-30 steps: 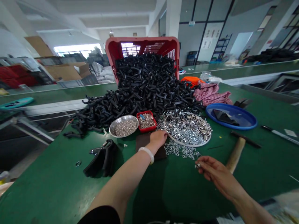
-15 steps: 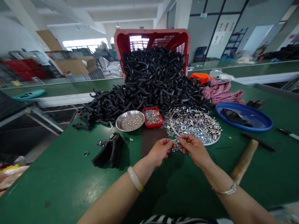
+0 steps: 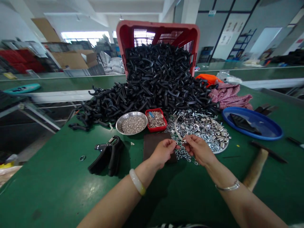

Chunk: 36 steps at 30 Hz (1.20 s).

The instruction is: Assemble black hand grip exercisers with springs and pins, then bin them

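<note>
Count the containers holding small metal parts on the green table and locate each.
3, left to right: the silver bowl, the red box beside it, and the white-rimmed tray, partly behind the right hand. The black pile may hide others.

Looks forward and down from the head, near bare left hand (image 3: 163, 154) and bare right hand (image 3: 199, 151), over flat green tabletop (image 3: 57, 183) toward open red plastic crate (image 3: 158, 26).

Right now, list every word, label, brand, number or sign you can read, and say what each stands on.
No text can be read.
Small wall sign: too small and blurred.
Pale wall panel: rows of marks, too blurred.
Teal object at far left: dark marks, too blurred.
</note>
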Tool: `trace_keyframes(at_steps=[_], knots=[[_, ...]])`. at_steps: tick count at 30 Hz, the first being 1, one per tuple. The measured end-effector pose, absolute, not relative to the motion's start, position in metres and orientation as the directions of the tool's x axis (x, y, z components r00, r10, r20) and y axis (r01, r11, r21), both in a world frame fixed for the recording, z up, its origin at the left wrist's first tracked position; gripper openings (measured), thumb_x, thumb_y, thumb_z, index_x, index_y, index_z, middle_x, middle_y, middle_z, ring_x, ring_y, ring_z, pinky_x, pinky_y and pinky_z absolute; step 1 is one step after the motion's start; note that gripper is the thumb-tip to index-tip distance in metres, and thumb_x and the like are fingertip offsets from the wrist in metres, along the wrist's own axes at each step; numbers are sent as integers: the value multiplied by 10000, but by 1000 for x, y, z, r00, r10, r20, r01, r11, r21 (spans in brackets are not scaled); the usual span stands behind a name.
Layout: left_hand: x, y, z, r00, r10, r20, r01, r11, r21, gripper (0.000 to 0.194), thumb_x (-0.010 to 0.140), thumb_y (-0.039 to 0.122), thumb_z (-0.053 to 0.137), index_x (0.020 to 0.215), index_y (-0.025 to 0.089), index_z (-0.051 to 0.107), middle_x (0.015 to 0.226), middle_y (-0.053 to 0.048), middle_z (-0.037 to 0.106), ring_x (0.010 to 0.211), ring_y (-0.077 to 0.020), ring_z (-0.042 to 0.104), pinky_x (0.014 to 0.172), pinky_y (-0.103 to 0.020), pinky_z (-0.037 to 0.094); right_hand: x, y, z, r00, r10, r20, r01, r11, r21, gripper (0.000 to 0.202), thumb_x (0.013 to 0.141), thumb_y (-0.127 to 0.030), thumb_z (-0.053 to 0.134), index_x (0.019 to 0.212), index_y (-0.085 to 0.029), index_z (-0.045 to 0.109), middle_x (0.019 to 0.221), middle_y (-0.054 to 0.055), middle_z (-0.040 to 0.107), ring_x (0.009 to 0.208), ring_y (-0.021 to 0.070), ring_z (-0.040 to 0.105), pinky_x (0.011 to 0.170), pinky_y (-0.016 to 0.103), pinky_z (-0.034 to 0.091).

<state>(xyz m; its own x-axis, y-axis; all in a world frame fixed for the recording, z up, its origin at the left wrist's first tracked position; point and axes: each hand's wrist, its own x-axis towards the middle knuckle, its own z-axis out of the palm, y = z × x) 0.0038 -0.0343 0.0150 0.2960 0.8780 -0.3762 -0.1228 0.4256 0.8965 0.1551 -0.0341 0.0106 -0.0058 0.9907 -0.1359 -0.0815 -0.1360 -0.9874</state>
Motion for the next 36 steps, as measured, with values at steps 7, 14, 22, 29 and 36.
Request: trace_keyframes(at_steps=[7, 14, 22, 29, 36], knots=[[4, -27, 7, 266, 889, -372, -169, 423, 890, 197, 723, 324, 586, 770, 157, 494, 704, 5, 574, 473, -42, 334, 415, -166, 181, 150, -18, 9, -62, 985, -158, -5, -159, -987, 358, 673, -525, 636, 718, -185, 532, 548, -22, 552, 392, 60, 415, 333, 179, 286], [8, -17, -1, 285, 876, -389, -294, 466, 835, 170, 732, 289, 574, 776, 154, 481, 710, 12, 551, 445, -33, 299, 389, -164, 132, 155, 0, 4, -68, 966, -249, 72, -244, -967, 356, 696, -536, 598, 685, -192, 505, 551, -14, 549, 397, 80, 440, 371, 210, 328], [10, -3, -9, 285, 923, -258, 82, 244, 966, 93, 795, 241, 516, 780, 154, 544, 730, -14, 606, 577, -78, 495, 520, -178, 360, 151, 9, 14, -156, 909, 387, 569, 403, -717, 150, 787, -371, 540, 778, -234, 598, 767, 37, 621, 754, 189, 580, 710, 332, 442], [-15, 74, 23, 129, 988, 85, 810, -155, 566, 214, 815, 307, 482, 972, 236, 610, 1021, -48, 629, 897, -207, 570, 774, -326, 419, 167, 32, 11, -130, 950, 283, 440, 311, -842, 180, 782, -385, 534, 817, -209, 552, 727, 23, 628, 674, 164, 607, 632, 300, 481], [13, 156, 16, 177, 984, 38, 900, -177, 398, 264, 710, 375, 612, 876, 176, 665, 1080, -143, 593, 1110, -325, 445, 921, -422, 331, 184, 21, 19, -221, 964, 149, 373, 225, -900, 186, 794, -398, 515, 803, -214, 543, 699, 17, 629, 664, 160, 613, 614, 293, 487]])
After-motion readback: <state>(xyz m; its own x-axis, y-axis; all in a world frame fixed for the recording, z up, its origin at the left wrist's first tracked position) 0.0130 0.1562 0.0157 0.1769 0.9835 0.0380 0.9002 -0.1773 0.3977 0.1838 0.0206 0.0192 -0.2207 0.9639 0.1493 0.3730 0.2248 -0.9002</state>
